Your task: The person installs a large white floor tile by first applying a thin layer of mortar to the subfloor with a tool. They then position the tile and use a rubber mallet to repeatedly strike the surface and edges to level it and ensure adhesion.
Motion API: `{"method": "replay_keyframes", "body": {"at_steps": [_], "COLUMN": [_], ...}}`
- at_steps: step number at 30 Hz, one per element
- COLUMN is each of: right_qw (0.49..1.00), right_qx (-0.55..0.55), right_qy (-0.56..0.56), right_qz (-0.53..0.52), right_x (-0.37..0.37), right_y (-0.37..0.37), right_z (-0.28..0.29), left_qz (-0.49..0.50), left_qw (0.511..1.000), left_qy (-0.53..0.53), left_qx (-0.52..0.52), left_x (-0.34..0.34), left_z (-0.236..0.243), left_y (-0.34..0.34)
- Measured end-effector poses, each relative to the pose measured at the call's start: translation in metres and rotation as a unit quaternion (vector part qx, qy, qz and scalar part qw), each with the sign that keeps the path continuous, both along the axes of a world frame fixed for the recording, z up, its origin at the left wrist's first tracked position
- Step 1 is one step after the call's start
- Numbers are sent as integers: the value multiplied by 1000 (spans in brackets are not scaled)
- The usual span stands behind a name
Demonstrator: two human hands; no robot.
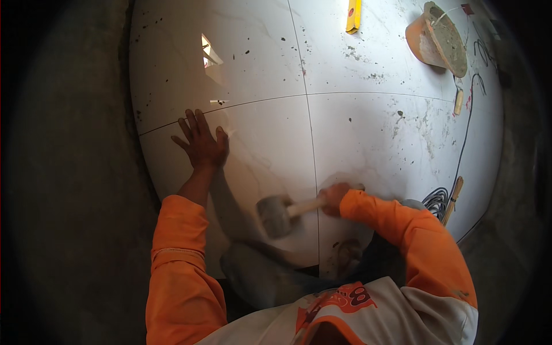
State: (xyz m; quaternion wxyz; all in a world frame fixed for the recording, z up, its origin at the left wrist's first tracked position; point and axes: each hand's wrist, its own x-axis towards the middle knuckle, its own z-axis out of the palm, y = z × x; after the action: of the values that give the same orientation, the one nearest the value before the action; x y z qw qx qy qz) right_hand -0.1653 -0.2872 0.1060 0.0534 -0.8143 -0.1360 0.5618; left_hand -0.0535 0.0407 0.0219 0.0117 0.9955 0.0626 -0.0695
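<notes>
My left hand (207,146) lies flat with fingers spread on a large white marbled floor tile (259,132), its fingertips at the seam with the tile beyond. In my right hand (335,199) is the wooden handle of a rubber mallet (276,217), gripped near its end. The dark grey mallet head points left and hangs over the near tile, slightly blurred. Whether the head touches the tile, I cannot tell. Thin dark seams run between the tiles and cross ahead of my hands.
A mortar-crusted orange bucket (422,43) leans at the far right, with a wooden-handled tool (458,102) beside it. A yellow spirit level (353,16) lies at the far edge. Coiled dark cable (437,201) and a wooden stick (452,201) lie right. Mortar crumbs dot the tiles.
</notes>
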Motion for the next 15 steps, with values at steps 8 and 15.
{"method": "replay_keyframes", "body": {"at_steps": [8,15], "right_qw": [998,997], "right_qx": [64,51], "right_qy": [-16,-8], "right_qz": [19,54], "right_x": [9,-8], "right_y": [4,11], "right_z": [2,-10], "left_qz": [21,133], "left_qw": [1000,990], "left_qy": [-20,-40], "left_qx": [-4,-14], "left_x": [-1,-1], "left_z": [-8,-5], "left_y": [8,-1]}}
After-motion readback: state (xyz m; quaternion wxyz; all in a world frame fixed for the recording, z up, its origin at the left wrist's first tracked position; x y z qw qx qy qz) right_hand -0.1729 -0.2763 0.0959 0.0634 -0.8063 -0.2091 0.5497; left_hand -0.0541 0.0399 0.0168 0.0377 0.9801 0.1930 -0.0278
